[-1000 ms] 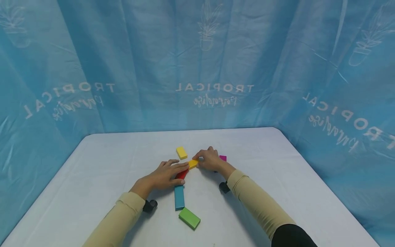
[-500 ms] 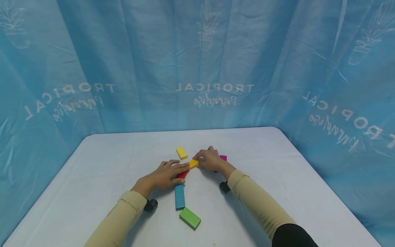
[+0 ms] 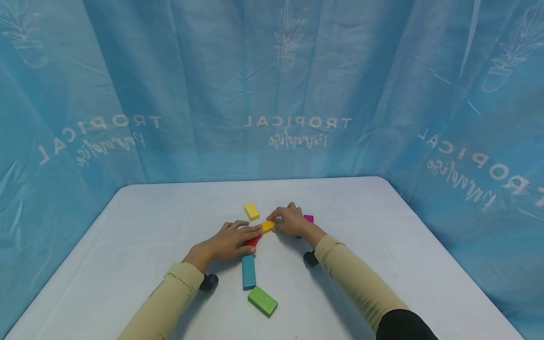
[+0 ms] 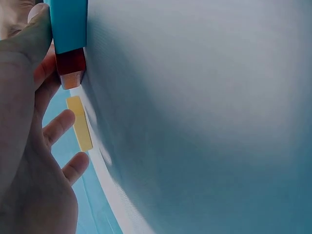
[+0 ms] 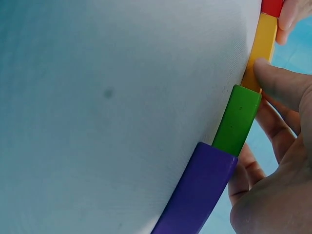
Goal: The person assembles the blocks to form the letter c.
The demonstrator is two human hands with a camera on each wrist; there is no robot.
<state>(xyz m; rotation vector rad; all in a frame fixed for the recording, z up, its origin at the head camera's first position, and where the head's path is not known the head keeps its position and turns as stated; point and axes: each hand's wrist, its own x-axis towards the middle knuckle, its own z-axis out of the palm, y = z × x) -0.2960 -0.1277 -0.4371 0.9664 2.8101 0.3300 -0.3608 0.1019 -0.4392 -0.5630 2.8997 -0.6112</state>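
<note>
In the head view my left hand (image 3: 231, 241) holds the red block (image 3: 252, 241) between thumb and fingers, partly covering it. Its longest reaching finger lies at the end of the orange-yellow block (image 3: 267, 227). My right hand (image 3: 291, 222) pinches that orange-yellow block, its thumb on the near side in the right wrist view. There, the red block (image 5: 271, 7) meets the orange-yellow block (image 5: 263, 41) end to end. A green block (image 5: 237, 119) and a purple block (image 5: 197, 190) follow in the row beside the right hand, mostly hidden in the head view.
A blue block (image 3: 248, 272) lies just before the red one, with a light green block (image 3: 262, 301) at its near end. A yellow block (image 3: 252, 211) lies behind the row. A magenta block (image 3: 309, 218) shows beyond the right wrist. Blue curtain (image 3: 272, 94) surrounds the white table (image 3: 170, 212).
</note>
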